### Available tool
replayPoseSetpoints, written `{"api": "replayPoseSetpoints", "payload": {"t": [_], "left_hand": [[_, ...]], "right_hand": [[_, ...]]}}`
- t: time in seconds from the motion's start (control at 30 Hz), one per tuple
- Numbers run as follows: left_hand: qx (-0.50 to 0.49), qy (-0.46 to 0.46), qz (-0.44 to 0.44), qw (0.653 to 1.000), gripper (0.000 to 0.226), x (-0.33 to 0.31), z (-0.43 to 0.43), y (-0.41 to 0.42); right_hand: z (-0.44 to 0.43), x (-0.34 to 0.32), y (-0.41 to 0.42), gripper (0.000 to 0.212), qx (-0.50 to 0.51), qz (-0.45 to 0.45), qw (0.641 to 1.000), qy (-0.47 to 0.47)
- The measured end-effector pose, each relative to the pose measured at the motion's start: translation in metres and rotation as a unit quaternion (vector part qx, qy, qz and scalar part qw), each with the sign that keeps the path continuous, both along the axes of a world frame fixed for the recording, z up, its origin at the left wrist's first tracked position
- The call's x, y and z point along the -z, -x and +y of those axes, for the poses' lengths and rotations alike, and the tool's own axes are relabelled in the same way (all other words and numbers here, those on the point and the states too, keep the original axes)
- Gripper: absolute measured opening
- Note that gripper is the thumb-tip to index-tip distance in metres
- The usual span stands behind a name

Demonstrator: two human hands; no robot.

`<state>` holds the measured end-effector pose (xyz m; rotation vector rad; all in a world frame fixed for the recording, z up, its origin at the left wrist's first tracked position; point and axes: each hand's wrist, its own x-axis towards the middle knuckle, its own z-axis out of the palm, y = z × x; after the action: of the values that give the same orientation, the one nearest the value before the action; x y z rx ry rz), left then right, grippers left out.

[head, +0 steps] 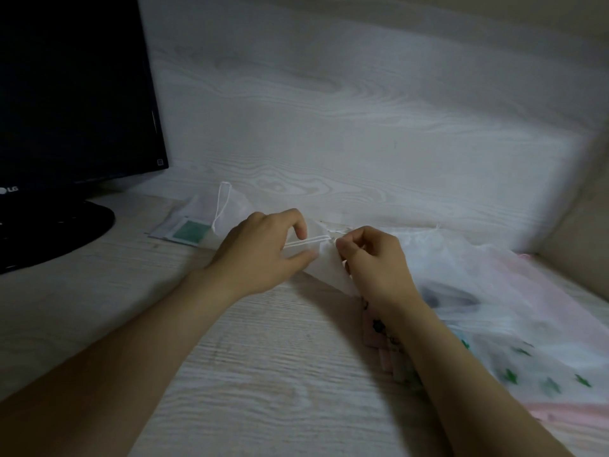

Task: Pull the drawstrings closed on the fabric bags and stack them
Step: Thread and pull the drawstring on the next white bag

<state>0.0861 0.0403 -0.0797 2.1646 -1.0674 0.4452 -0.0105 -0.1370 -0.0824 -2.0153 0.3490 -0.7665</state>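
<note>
Spanning the view, pale wood-grain desk (pixel 263 374); black LG monitor (pixel 72 94) at far left; heap of sheer bags (pixel 494 291) along the right, partly under the right forearm; white fabric bag (pixel 324 265) mid-desk, between both hands; second white bag (pixel 230 206) just behind; left hand (pixel 260 252) curled round the taut drawstring (pixel 303 242); right hand (pixel 375 262) pinching the gathered bag mouth.

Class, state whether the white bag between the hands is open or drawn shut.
Partly drawn: white bag bunches where the right hand pinches it; left hand holds its drawstring taut. Fully shut: cannot tell.
</note>
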Motion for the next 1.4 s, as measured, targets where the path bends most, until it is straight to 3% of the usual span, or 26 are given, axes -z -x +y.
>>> {"api": "replayPoseSetpoints", "payload": {"t": [0.23,0.67,0.87,1.1,1.27,1.4], "left_hand": [[-0.038,-0.058,0.009,0.998,0.008,-0.002,0.002,0.002],[0.003,-0.069,0.040,0.997,0.015,0.003,-0.005,-0.002],[0.040,-0.050,0.106,0.992,0.009,0.008,-0.006,-0.003],[0.079,-0.013,0.203,0.976,0.004,0.006,-0.004,-0.004],[0.027,-0.041,0.163,0.985,0.023,0.006,-0.009,-0.001],[0.006,-0.007,0.116,0.993,0.051,0.012,-0.012,-0.005]], "right_hand": [[0.004,-0.001,0.002,0.018,-0.059,0.026,0.996,-0.060],[0.005,0.001,-0.001,0.014,-0.095,0.053,0.986,-0.123],[0.004,0.005,-0.002,0.014,-0.095,0.063,0.983,-0.145],[0.000,0.008,-0.004,0.016,-0.063,0.053,0.996,-0.023],[-0.001,0.011,-0.006,0.013,-0.047,0.057,0.997,-0.016],[-0.002,0.011,-0.006,0.029,-0.026,0.059,0.998,-0.013]]}}
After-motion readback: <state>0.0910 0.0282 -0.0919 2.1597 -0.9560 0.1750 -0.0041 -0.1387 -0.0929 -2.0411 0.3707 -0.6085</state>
